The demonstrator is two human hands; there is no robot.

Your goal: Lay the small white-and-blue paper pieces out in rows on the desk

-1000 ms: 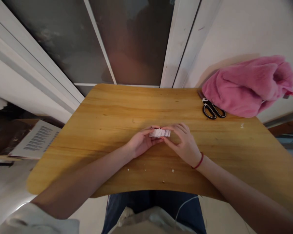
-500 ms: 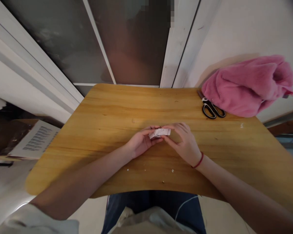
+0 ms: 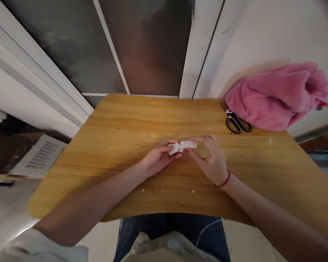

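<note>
A small folded piece of white paper (image 3: 188, 145) with faint markings is held between both hands above the wooden table (image 3: 142, 120). My left hand (image 3: 160, 158) grips the paper's left end, thumb on top and fingers beneath. Around its right part, the thumb and forefinger of my right hand (image 3: 211, 158) pinch the upper and lower edges. The paper's left portion sits at an angle to the right strip. A red cord bracelet (image 3: 225, 180) circles the right wrist.
Black-handled scissors (image 3: 238, 122) lie at the back right, against a pink plush cloth bundle (image 3: 276, 96). Tiny white scraps (image 3: 193, 191) dot the table's front. A printed cardboard box (image 3: 43, 154) stands left of the table; a paned door (image 3: 150, 54) is behind.
My right hand has moved slightly right, and the paper's right strip has shifted with it. More of the paper shows between the hands. My left hand stays almost in place.
</note>
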